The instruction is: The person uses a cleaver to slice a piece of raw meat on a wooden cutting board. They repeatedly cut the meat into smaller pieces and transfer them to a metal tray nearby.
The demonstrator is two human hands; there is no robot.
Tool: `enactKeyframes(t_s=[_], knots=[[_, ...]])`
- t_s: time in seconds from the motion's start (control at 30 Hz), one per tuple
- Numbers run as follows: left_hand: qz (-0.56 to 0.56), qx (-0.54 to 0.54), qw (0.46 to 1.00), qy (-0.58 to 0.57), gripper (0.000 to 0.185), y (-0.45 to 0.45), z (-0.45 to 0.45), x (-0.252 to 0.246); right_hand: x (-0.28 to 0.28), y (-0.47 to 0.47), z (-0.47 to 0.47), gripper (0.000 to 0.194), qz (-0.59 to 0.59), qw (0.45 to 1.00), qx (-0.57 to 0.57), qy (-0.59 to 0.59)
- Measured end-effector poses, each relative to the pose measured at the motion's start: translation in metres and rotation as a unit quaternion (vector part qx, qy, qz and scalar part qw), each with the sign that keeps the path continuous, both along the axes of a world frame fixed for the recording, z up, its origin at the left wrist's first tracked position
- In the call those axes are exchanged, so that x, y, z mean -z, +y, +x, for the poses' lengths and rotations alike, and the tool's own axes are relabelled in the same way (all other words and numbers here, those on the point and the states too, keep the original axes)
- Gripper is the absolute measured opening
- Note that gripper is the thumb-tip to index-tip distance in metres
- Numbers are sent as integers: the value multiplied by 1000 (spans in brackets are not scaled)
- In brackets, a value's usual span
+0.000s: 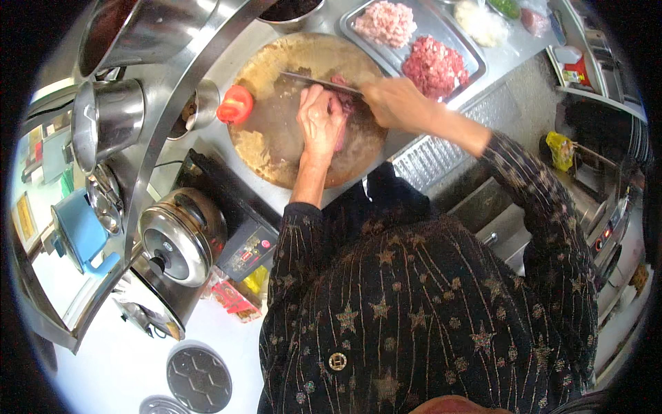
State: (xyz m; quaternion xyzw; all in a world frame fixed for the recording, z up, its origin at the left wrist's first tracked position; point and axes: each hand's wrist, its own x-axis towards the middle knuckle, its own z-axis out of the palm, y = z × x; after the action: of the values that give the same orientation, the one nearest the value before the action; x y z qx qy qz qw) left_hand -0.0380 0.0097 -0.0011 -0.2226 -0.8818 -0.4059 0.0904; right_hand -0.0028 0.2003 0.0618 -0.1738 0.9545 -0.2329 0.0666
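A piece of raw meat lies on a round chopping board. My left hand presses on the meat with curled fingers, close beside the blade. In my right hand is a knife, its blade reaching left across the board just beyond the left fingertips. Its handle is hidden in my fist. Some meat shows on the far side of the blade. A red plastic object sits at the board's left edge. Beyond the board, a metal tray holds pale minced meat and redder minced meat.
At the left, a metal shelf edge curves past a steel pot and a small metal container. A lidded pot stands beside a black cooker. Bagged white food lies right of the tray.
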Motion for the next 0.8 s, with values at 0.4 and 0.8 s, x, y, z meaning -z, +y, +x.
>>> enactKeyframes(t_s=[0.4,0.8], knots=[[65,-25,997,-15,9,-6,10,-3,7,31,16,16,20,1000,12,3],[-9,-2,1000,26,9,-13,-8,8,14,-23,-28,15,-17,999,-11,25]])
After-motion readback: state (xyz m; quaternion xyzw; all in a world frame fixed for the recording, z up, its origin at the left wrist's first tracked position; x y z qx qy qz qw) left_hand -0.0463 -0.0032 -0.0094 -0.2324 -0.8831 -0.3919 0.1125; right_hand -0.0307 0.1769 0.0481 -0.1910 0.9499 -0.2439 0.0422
